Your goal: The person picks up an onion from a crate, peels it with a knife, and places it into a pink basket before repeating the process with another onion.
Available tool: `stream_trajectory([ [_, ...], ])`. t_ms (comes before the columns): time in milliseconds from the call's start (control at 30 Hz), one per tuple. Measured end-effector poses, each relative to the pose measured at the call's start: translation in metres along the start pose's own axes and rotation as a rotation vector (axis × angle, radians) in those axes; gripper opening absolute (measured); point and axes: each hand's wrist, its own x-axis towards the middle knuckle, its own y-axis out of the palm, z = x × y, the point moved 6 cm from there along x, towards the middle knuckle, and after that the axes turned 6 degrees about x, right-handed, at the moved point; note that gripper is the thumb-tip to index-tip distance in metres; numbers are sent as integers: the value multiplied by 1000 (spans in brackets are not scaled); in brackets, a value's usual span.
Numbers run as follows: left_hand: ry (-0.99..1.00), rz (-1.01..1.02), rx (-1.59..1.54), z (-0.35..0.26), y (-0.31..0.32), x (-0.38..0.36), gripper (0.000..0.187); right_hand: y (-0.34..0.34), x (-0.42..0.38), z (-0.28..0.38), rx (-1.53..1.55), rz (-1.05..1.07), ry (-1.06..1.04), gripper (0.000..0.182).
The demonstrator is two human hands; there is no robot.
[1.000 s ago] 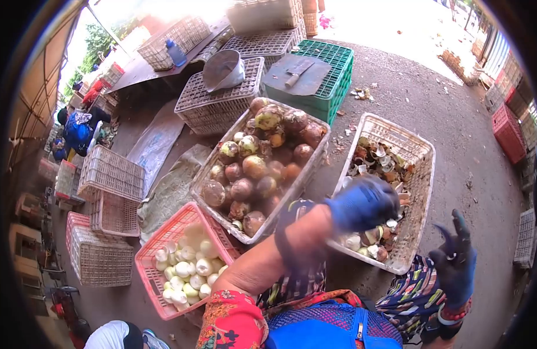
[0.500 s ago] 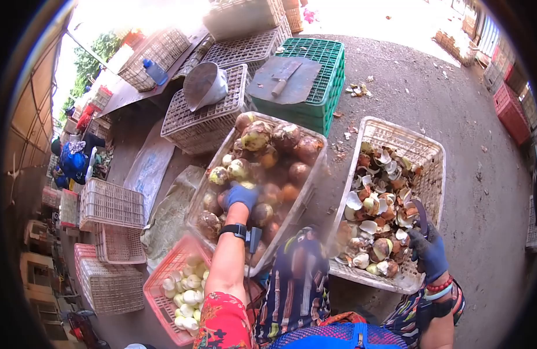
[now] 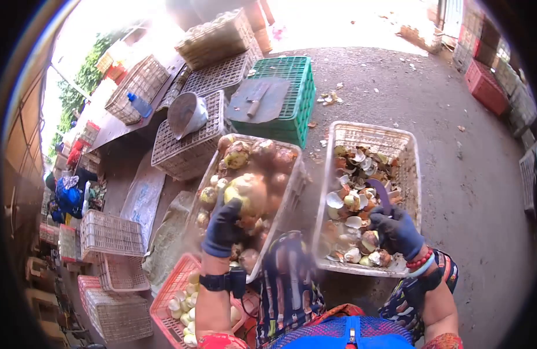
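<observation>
Now that my left hand [image 3: 221, 231] has come up from among the unpeeled onions, it is half-curled around a large onion [image 3: 247, 193] above their crate [image 3: 296, 164], the grip's far side hidden. My right hand [image 3: 401, 234] is closed on a curved blade [image 3: 380, 193] over the peelings [image 3: 357, 221], so I have both onion and blade ready.

Outdoor veg yard w/ crates [image 3: 113, 235]
</observation>
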Motion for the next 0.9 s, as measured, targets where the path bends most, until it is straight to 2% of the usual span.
stream_trajectory([
  [67,-53,205,46,7,39,2,48,38,-11,24,156,132,47,29],
  [133,-178,287,-71,9,113,-7,55,55,-8,35,233,215,-5,48],
  [167,-205,315,-52,26,132,0,60,65,-18,52,314,291,-45,52],
  [200,-230,336,-33,45,149,8,64,61,-16,55,318,277,-108,50],
  [267,-401,365,-312,91,183,19,71,48,-13,61,316,266,-215,48],
  [333,-510,361,-322,107,211,12,77,21,-11,59,305,219,-242,42],
  [367,-511,436,-271,115,223,15,76,11,-14,58,310,197,-250,41],
  [400,-548,492,-200,131,224,15,73,1,-16,55,318,172,-255,39],
  [433,-602,526,-218,142,227,11,70,-17,-10,44,105,125,-270,42],
  [467,-649,560,-238,152,230,8,66,-28,-10,41,46,51,-289,41],
  [533,-642,461,-133,160,232,13,60,-41,-7,43,-92,-72,-320,41],
  [567,-594,454,-112,150,237,12,51,-54,5,41,-307,-159,-471,45],
  [667,-610,430,-320,141,234,33,59,-58,-13,71,-500,-254,-415,38],
  [700,-653,374,-343,142,231,41,67,-54,-17,71,-431,-161,-300,48],
  [833,-614,329,-316,150,214,61,66,-30,-16,66,-545,75,-306,36],
  [900,-662,351,-336,146,218,58,64,-27,-12,61,-633,86,-251,35],
])
